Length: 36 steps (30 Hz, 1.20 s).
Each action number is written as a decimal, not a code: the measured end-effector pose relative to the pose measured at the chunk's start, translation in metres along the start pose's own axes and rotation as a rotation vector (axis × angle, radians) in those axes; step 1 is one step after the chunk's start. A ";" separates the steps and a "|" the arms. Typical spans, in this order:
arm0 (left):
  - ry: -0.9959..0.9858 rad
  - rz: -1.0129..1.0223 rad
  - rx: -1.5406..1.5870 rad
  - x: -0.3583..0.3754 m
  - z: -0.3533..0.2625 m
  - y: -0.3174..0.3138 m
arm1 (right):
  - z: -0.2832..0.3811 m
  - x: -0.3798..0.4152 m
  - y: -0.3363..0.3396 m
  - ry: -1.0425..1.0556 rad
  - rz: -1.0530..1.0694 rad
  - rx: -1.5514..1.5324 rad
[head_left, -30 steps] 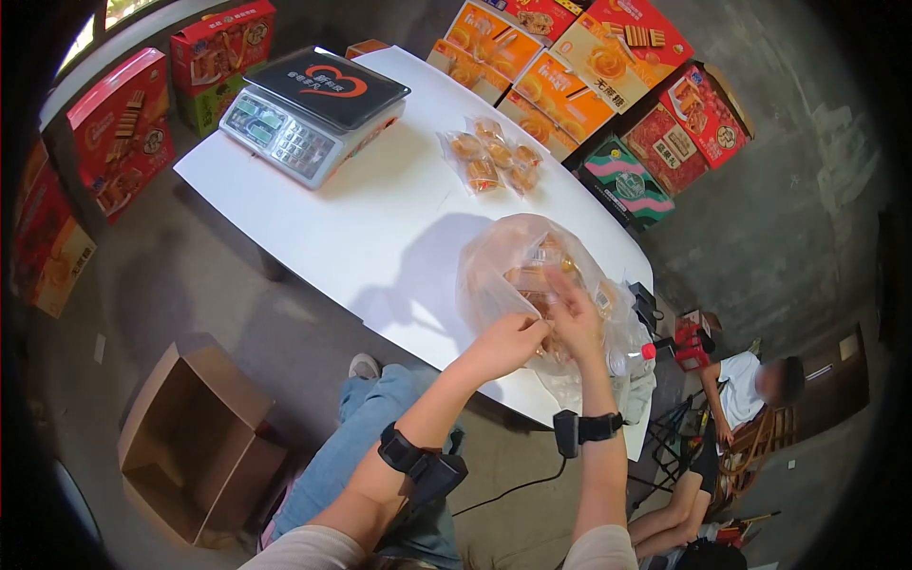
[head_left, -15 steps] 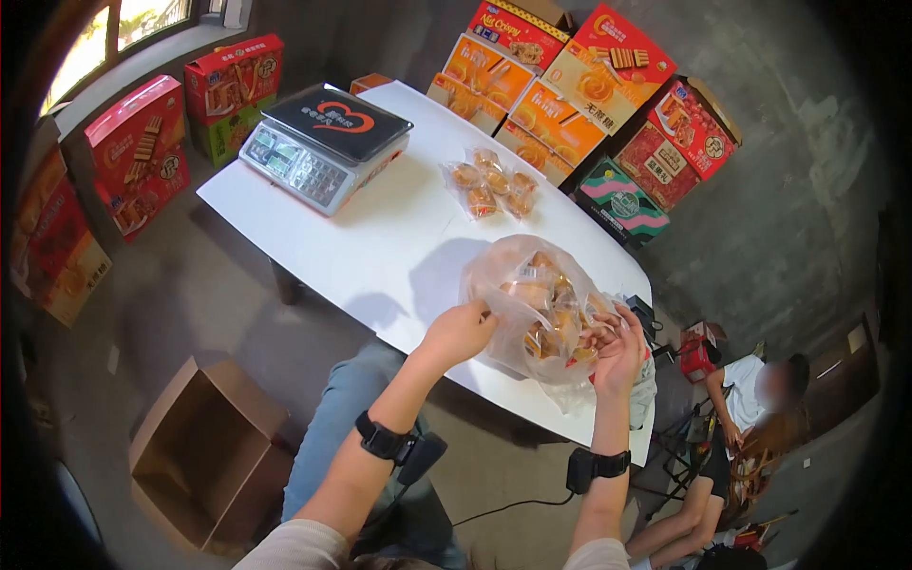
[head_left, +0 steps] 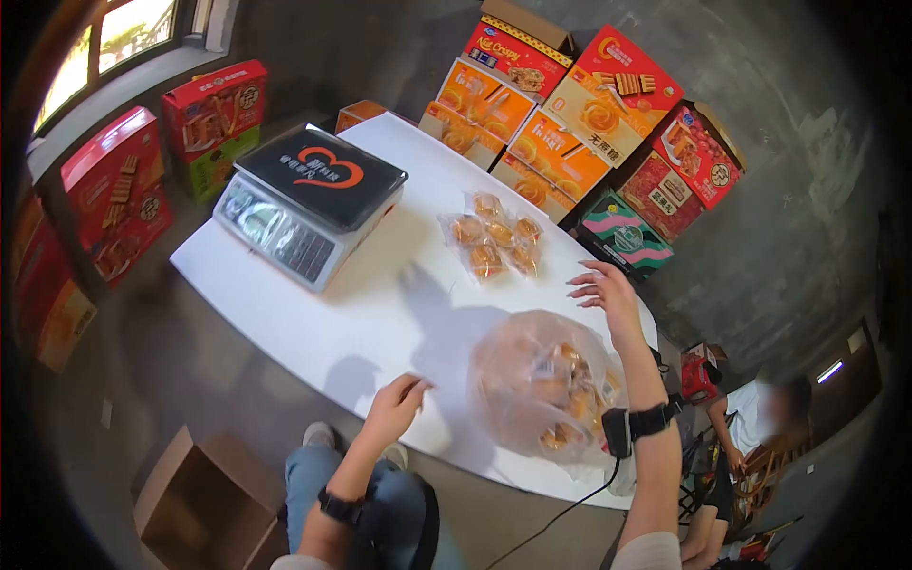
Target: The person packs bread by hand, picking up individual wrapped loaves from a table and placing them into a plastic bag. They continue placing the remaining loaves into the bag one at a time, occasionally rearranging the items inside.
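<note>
A clear plastic bag (head_left: 503, 380) with wrapped round pastries inside rests on the white table (head_left: 366, 328). My left hand (head_left: 395, 407) hovers by the table's near edge, left of the bag, its fingers loosely curled with a gap and nothing visible between them. Past the bag's far right side reaches my right hand (head_left: 608, 296), fingers stretched out and holding nothing. Several individually wrapped pastries (head_left: 486, 234) lie in a cluster farther back on the table, left of my right hand. My right forearm hides part of the bag's right side.
A scale (head_left: 309, 204) stands at the table's left end. Stacked snack boxes (head_left: 560, 123) line the back wall, with more red boxes (head_left: 114, 195) at left. An open cardboard box (head_left: 204, 503) sits on the floor. A person (head_left: 750, 418) sits at right.
Both hands have let go of the plastic bag. My left hand has moved left and nearer to me; my right hand has reached farther across the table. The view has shifted.
</note>
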<state>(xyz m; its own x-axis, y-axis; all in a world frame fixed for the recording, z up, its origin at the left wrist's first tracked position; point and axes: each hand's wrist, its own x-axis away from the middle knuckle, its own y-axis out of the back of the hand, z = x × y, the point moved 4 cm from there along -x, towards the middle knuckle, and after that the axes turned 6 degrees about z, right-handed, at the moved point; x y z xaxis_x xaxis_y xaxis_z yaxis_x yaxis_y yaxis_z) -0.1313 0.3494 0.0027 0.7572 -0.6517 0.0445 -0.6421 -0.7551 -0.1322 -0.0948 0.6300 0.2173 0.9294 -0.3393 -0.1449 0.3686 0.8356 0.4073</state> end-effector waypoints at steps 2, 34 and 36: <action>0.015 -0.106 0.230 -0.010 0.013 0.019 | -0.046 -0.062 0.011 -0.068 0.054 0.157; -0.052 -0.344 0.799 -0.110 0.047 0.090 | -0.297 -0.387 -0.042 -0.184 0.581 1.094; -0.083 -0.291 0.810 -0.103 0.052 0.090 | -0.278 -0.364 -0.073 -0.151 0.639 1.107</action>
<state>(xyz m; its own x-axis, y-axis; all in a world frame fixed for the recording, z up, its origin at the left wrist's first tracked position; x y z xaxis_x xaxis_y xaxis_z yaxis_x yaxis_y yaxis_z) -0.2609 0.3518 -0.0651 0.9049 -0.4089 0.1180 -0.1617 -0.5868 -0.7934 -0.4555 0.8126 -0.0108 0.8970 -0.1200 0.4255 -0.4170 0.0899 0.9044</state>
